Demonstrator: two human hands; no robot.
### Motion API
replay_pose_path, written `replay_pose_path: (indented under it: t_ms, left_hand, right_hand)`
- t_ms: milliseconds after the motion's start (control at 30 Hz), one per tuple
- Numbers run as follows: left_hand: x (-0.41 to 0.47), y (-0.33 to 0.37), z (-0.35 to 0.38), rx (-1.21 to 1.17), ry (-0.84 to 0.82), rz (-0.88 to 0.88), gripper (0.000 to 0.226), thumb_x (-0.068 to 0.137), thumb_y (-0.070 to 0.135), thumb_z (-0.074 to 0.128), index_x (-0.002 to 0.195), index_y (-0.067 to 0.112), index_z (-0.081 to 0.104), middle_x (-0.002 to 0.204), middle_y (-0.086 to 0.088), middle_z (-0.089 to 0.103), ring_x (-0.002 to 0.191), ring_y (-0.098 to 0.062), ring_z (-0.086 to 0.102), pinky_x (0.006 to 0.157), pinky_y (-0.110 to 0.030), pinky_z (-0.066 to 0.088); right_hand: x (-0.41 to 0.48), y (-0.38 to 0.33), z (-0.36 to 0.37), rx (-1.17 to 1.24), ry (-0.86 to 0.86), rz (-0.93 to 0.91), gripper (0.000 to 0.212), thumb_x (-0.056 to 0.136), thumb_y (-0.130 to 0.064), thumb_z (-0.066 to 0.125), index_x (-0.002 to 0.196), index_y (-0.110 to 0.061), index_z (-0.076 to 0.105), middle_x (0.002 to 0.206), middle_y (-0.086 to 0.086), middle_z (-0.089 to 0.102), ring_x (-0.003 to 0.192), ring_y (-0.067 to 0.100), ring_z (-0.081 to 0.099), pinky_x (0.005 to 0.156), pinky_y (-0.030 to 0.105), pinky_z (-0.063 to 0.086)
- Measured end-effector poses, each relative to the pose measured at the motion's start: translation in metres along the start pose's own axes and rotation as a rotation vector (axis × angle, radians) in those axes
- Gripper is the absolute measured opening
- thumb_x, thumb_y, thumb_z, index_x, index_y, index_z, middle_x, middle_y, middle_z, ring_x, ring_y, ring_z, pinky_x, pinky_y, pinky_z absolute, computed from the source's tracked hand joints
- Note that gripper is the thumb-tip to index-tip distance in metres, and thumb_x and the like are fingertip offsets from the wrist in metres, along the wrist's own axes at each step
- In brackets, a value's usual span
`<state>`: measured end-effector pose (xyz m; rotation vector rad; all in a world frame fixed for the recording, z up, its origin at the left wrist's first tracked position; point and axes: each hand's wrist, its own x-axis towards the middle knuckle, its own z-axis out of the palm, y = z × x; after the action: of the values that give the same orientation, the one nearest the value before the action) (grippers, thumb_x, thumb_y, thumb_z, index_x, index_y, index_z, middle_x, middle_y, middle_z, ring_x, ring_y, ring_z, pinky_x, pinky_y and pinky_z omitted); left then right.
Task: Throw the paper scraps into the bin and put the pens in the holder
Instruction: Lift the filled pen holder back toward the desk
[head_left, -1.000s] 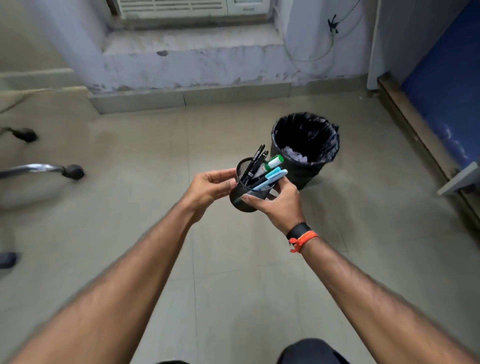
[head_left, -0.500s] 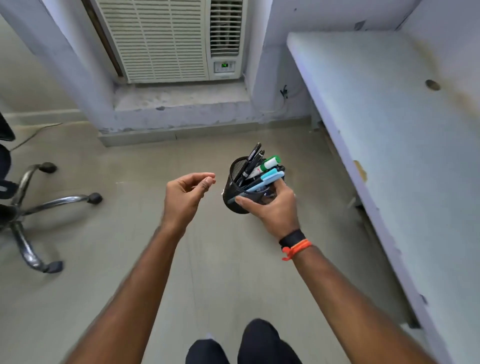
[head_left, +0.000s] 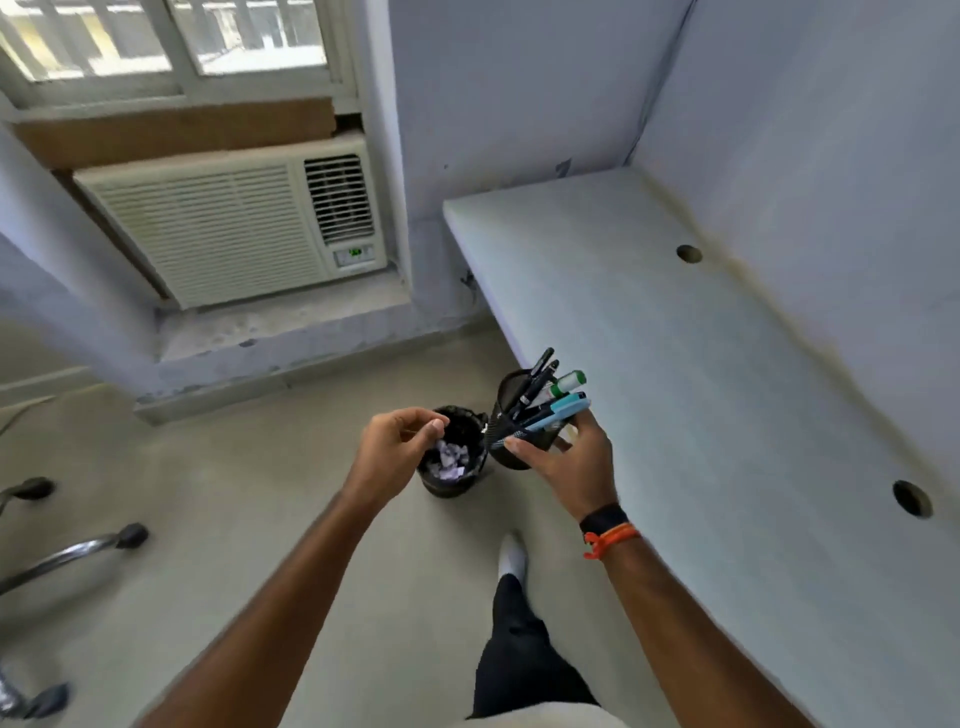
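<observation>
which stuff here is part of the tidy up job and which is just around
Job: pen holder with pens, held in the right hand; bin with paper scraps; left hand.
Just around: desk, air conditioner, chair base.

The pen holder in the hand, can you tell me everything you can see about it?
The pen holder is a small black cup that looks like metal mesh. It is held in the air, tilted, by the right hand, whose fingers wrap its side. Several pens stick out of its open top: black ones, a white marker with a green band, and light blue ones. It hangs beside the desk edge, above the floor, near the bin.
</observation>
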<state>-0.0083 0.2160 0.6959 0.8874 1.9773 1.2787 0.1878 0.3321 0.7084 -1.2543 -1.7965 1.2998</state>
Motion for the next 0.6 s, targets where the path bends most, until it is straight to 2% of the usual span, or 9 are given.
replay_pose_path:
  t_ms: [133, 233, 333, 400, 500, 600]
  left_hand:
    - [0.069, 0.023, 0.062, 0.137, -0.075, -0.013, 0.01, 0.088, 0.021, 0.067, 0.087, 0.019, 0.076, 0.081, 0.005, 0.075, 0.063, 0.008, 0.062, 0.071, -0.022, 0.053]
    - [0.112, 0.029, 0.104, 0.247, -0.149, -0.083, 0.011, 0.087, 0.024, 0.068, 0.09, 0.018, 0.076, 0.09, 0.004, 0.077, 0.079, -0.004, 0.07, 0.081, -0.031, 0.057]
    - [0.147, 0.029, 0.139, 0.396, -0.231, -0.099, 0.015, 0.089, 0.027, 0.065, 0.098, 0.022, 0.075, 0.095, 0.007, 0.076, 0.09, -0.008, 0.07, 0.085, -0.031, 0.055]
    - [0.162, 0.029, 0.157, 0.447, -0.281, -0.129, 0.016, 0.09, 0.027, 0.063, 0.102, 0.023, 0.073, 0.097, 0.006, 0.075, 0.092, -0.01, 0.07, 0.083, -0.028, 0.055]
    - [0.177, 0.029, 0.173, 0.503, -0.371, -0.164, 0.018, 0.091, 0.027, 0.062, 0.106, 0.024, 0.071, 0.1, 0.007, 0.074, 0.091, -0.006, 0.068, 0.079, -0.02, 0.051]
    - [0.195, 0.031, 0.178, 0.547, -0.403, -0.186, 0.019, 0.092, 0.027, 0.06, 0.107, 0.025, 0.071, 0.102, 0.009, 0.073, 0.091, -0.006, 0.068, 0.081, -0.022, 0.052]
  right_hand:
    - [0.075, 0.025, -0.044, -0.026, 0.058, 0.026, 0.059, 0.055, -0.039, 0.091, 0.104, -0.023, 0.062, 0.1, -0.006, 0.07, 0.097, 0.011, 0.068, 0.086, 0.029, 0.057]
    - [0.122, 0.047, -0.071, -0.043, 0.13, 0.084, 0.058, 0.054, -0.04, 0.09, 0.101, -0.031, 0.058, 0.098, -0.011, 0.068, 0.097, 0.01, 0.067, 0.084, 0.034, 0.058]
    - [0.173, 0.072, -0.093, -0.073, 0.228, 0.13, 0.061, 0.054, -0.047, 0.087, 0.104, -0.034, 0.055, 0.096, -0.012, 0.066, 0.094, 0.014, 0.066, 0.08, 0.041, 0.059]
    - [0.204, 0.088, -0.106, -0.091, 0.275, 0.16, 0.062, 0.056, -0.042, 0.089, 0.107, -0.026, 0.058, 0.095, -0.009, 0.067, 0.091, 0.014, 0.065, 0.079, 0.037, 0.058]
    - [0.248, 0.102, -0.12, -0.1, 0.313, 0.237, 0.059, 0.06, -0.028, 0.091, 0.109, -0.014, 0.06, 0.101, 0.004, 0.073, 0.089, 0.013, 0.064, 0.077, 0.024, 0.048]
    - [0.285, 0.118, -0.127, -0.098, 0.329, 0.273, 0.061, 0.06, -0.023, 0.089, 0.111, -0.014, 0.057, 0.104, 0.006, 0.073, 0.095, 0.02, 0.068, 0.077, 0.022, 0.045]
